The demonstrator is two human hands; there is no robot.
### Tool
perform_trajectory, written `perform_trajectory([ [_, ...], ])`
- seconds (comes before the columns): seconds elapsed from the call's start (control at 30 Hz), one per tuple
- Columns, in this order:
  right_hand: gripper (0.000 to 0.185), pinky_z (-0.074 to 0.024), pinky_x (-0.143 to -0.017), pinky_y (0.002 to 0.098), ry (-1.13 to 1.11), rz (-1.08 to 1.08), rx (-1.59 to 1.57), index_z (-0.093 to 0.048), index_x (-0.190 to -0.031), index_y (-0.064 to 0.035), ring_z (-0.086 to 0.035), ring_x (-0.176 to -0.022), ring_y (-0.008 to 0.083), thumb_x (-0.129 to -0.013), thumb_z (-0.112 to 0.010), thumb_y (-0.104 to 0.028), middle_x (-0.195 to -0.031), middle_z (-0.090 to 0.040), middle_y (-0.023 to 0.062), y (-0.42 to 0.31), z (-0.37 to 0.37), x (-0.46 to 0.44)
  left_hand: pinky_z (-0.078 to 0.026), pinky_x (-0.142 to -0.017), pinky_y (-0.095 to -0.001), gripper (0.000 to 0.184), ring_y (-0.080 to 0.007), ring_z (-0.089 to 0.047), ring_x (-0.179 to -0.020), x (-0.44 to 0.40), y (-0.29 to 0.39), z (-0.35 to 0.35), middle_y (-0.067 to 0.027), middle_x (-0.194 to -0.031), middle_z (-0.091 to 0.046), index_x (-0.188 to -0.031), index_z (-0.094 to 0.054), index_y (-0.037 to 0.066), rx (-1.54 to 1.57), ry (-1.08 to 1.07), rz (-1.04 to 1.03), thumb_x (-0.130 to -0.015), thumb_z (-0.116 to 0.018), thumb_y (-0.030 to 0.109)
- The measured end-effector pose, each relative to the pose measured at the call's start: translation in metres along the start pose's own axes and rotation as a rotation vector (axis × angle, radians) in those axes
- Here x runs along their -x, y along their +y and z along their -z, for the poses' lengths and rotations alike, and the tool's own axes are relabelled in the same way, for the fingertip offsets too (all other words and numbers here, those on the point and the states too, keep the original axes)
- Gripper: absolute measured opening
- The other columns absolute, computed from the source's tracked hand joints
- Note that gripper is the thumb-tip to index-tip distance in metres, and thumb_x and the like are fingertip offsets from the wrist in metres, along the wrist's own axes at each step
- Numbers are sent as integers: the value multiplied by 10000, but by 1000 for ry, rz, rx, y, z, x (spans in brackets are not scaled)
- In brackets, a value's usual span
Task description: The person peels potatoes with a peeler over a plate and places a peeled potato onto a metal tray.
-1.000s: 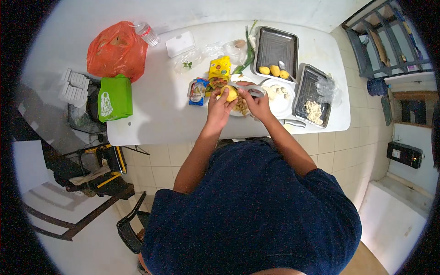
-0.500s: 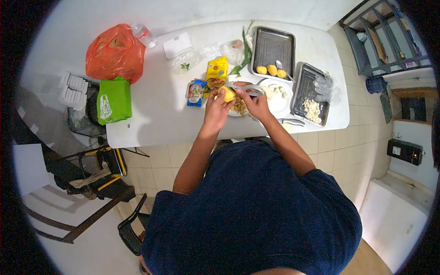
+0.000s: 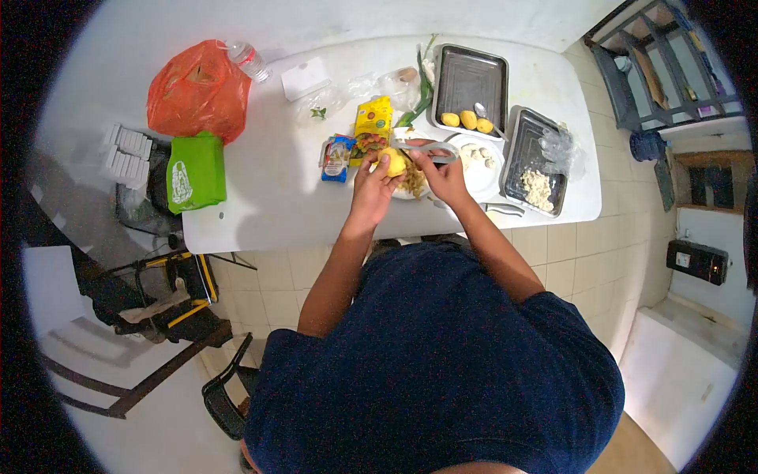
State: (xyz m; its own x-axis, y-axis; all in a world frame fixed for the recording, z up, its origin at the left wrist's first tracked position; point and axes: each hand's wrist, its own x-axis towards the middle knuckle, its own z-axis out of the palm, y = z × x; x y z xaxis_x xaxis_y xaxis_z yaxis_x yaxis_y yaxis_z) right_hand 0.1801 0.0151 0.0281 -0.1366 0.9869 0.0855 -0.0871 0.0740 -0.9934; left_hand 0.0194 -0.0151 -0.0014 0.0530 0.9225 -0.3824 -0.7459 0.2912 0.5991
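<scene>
Evidently, our left fingers are gripping a probably firm, slick potato by its sides, our right fingers a peeler.

Both forearms reach forward from the short dark sleeves, bent at the elbows and slanting inward so that the hands nearly meet in front of the chest, the left hand a little lower than the right one. The left hand is tilted up from its wrist, its fingers curled round in a closed hold with the thumb on the side facing the other hand (the palm is partly turned to view). The right hand shows its back, its fingers bent in a grip and pointing across toward the left fingertips, its wrist close to straight.
</scene>
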Motion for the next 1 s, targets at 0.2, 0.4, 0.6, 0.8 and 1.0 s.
perform_trajectory([
  [0.2,236,-467,-626,206,-5,-49,41,-660,-1065,19,-572,-745,53,-910,-682,-157,-808,-648,6,-8,0,-2,-541,-868,-371,262,-200,-623,-1032,4,-3,-3,-80,-1157,-607,-1207,-490,101,-49,-15,18,-978,-585,187],
  [0.4,232,-459,-617,209,-2,-22,28,-665,-1042,26,-562,-724,53,-915,-679,-166,-804,-645,7,-1,2,-1,-523,-917,-379,289,-195,-595,-1106,5,-7,11,-61,-1220,-588,-1255,-510,92,-74,-123,18,-996,-550,213],
  [0.6,212,-449,-602,222,0,-41,-24,-674,-997,27,-550,-699,55,-918,-674,-170,-787,-641,8,0,0,-1,-512,-927,-395,297,-199,-589,-1116,3,-5,15,-69,-1219,-591,-1256,-501,96,-16,-171,16,-990,-561,215],
  [0.8,208,-436,-594,216,12,-9,-20,-681,-990,18,-540,-683,50,-920,-674,-178,-755,-628,-3,5,0,-4,-508,-931,-389,340,-196,-580,-1130,8,-4,17,-52,-1240,-588,-1287,-504,89,-53,-183,66,-988,-565,239],
  [1.0,212,-420,-574,210,17,-14,-15,-680,-990,18,-527,-656,42,-926,-666,-183,-722,-608,-14,12,2,-5,-502,-951,-394,349,-188,-582,-1128,7,-2,14,-56,-1239,-586,-1294,-514,66,-56,-186,75,-979,-581,201],
])
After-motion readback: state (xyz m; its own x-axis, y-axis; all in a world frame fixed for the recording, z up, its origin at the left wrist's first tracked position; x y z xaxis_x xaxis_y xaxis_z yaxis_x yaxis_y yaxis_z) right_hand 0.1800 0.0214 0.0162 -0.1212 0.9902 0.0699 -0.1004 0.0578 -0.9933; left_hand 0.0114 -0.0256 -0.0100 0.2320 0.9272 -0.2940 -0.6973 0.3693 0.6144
